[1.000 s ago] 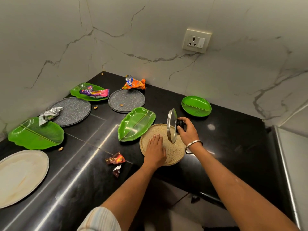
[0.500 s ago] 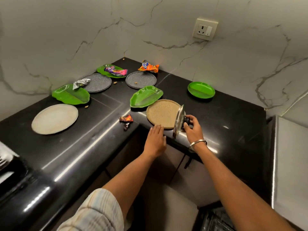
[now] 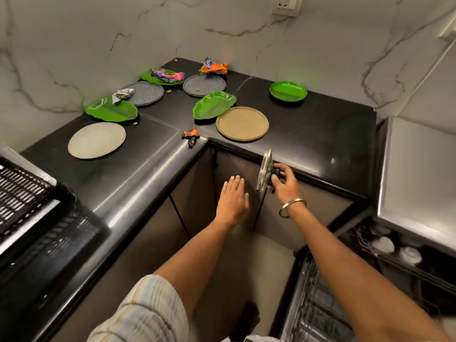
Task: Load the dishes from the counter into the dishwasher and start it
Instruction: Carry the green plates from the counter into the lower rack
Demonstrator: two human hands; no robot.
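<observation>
Head view: right hand [image 3: 283,186] grips lid [image 3: 264,172] knob, left hand [image 3: 232,199] flat, empty; plates, wrappers [image 3: 189,135] crowd table [image 3: 320,134].

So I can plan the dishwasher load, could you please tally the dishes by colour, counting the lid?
Green plates: 4
Grey plates: 2
Tan plate: 1
Cream plate: 1
Steel lid, held: 1
Total: 9

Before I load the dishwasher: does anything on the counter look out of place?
Yes. Crumpled snack wrappers lie among the dishes: one on the far green plate, an orange wrapper behind a grey plate, another wrapper at the counter's inner corner. Crumbs too.
</observation>
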